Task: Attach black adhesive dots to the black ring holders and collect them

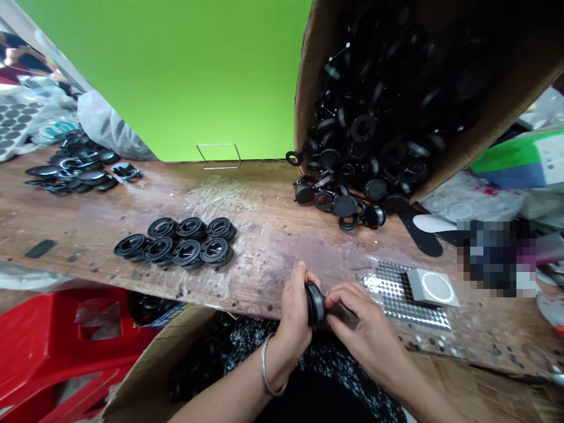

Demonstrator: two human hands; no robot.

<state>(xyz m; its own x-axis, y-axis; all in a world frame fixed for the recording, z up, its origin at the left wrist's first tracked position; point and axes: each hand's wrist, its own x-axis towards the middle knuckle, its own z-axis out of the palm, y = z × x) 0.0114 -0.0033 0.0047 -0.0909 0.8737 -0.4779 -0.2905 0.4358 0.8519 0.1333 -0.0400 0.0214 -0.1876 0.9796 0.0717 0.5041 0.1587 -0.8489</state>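
Observation:
At the front edge of the bench, my left hand (296,311) is wrapped round a round black plastic part (315,303) with a grey band, held on its edge. My right hand (359,317) meets the part's right face with thumb and forefinger pinched; anything small between those fingertips is hidden. To the left, several black ring-shaped parts (187,255) stand in two rows on the wooden bench (273,252). Right of my right hand lies a sheet of shiny round dots (388,288), with a pale square block (432,287) bearing a white ring on it.
A tipped cardboard box (304,88) spills black round parts (345,205) onto the bench. Behind stands a green panel (198,76) with a wire handle (219,156). Dark discs (79,170) are piled at left. A red stool (44,329) and an open carton (141,358) sit below.

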